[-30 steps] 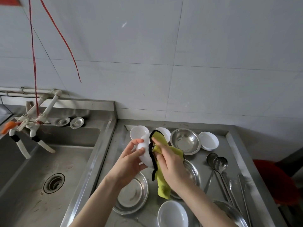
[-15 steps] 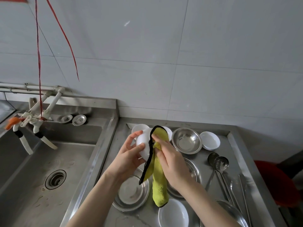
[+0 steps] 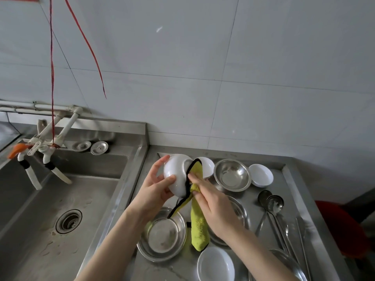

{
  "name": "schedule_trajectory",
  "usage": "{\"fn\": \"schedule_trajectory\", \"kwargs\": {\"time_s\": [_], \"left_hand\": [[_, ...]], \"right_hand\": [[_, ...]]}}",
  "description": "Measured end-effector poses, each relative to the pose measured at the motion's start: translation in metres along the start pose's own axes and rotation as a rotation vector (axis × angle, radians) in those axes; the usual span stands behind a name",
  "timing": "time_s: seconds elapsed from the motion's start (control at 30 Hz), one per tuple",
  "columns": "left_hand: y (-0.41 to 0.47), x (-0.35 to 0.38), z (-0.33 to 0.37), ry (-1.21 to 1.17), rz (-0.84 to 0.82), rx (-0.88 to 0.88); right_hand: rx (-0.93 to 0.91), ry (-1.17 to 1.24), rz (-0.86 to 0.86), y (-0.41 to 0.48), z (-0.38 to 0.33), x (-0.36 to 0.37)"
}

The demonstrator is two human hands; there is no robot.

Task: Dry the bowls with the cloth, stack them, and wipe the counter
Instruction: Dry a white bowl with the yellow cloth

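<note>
My left hand (image 3: pixel 155 188) grips a white bowl (image 3: pixel 176 172), tilted on its side above the steel counter (image 3: pixel 294 191), its underside facing me. My right hand (image 3: pixel 215 209) presses a yellow-green cloth with a black edge (image 3: pixel 197 220) against the bowl's right side; the cloth's tail hangs down over the dishes. On the counter lie a steel bowl (image 3: pixel 232 175), white bowls at the back (image 3: pixel 260 175) and front (image 3: pixel 216 264), another white bowl (image 3: pixel 208 166) partly hidden behind the cloth, and a steel plate (image 3: pixel 162 234).
A deep steel sink (image 3: pixel 69 199) with a drain (image 3: pixel 68 221) lies to the left, white taps (image 3: pixel 46 155) over it. Ladles and spoons (image 3: pixel 274 211) lie on the counter's right. A second steel plate sits under my right hand. Red strings (image 3: pixel 52 67) hang at top left.
The bowl has turned in my left hand so its underside now faces me. The cloth has unfolded and hangs longer, and my right hand has shifted along the bowl's rim.
</note>
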State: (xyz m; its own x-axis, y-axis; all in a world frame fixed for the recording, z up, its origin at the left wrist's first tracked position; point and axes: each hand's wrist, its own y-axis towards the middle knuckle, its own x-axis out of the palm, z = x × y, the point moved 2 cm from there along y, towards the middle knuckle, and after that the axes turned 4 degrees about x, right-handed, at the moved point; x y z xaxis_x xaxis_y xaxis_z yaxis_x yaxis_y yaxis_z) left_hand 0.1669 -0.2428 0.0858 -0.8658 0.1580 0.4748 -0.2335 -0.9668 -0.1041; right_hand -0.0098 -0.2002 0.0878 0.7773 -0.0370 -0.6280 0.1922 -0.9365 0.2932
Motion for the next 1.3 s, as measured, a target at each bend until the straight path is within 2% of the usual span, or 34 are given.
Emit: {"fn": "schedule_trajectory", "kwargs": {"time_s": [0.1,0.2,0.5,0.63,0.8,0.93,1.3], "left_hand": [[0.004,0.001,-0.004,0.122,0.021,-0.004],[0.011,-0.001,-0.004,0.418,0.023,0.063],[0.033,-0.022,-0.021,1.342,-0.056,0.182],[0.048,-0.042,-0.045,1.626,-0.145,0.093],[0.066,-0.073,-0.073,1.800,-0.220,-0.060],[0.089,-0.093,-0.093,1.896,-0.313,-0.111],[0.127,-0.128,-0.138,1.950,-0.486,-0.190]], "right_hand": [[0.074,0.028,-0.003,0.004,0.006,-0.008],[0.161,0.023,0.035,0.011,0.015,-0.015],[0.102,-0.122,0.207,0.036,0.022,-0.027],[0.132,-0.151,0.206,0.045,0.034,-0.022],[0.186,-0.135,0.226,0.050,0.056,-0.015],[0.220,-0.161,0.234,0.056,0.074,-0.009],[0.297,-0.182,0.202,0.069,0.086,0.003]]}}
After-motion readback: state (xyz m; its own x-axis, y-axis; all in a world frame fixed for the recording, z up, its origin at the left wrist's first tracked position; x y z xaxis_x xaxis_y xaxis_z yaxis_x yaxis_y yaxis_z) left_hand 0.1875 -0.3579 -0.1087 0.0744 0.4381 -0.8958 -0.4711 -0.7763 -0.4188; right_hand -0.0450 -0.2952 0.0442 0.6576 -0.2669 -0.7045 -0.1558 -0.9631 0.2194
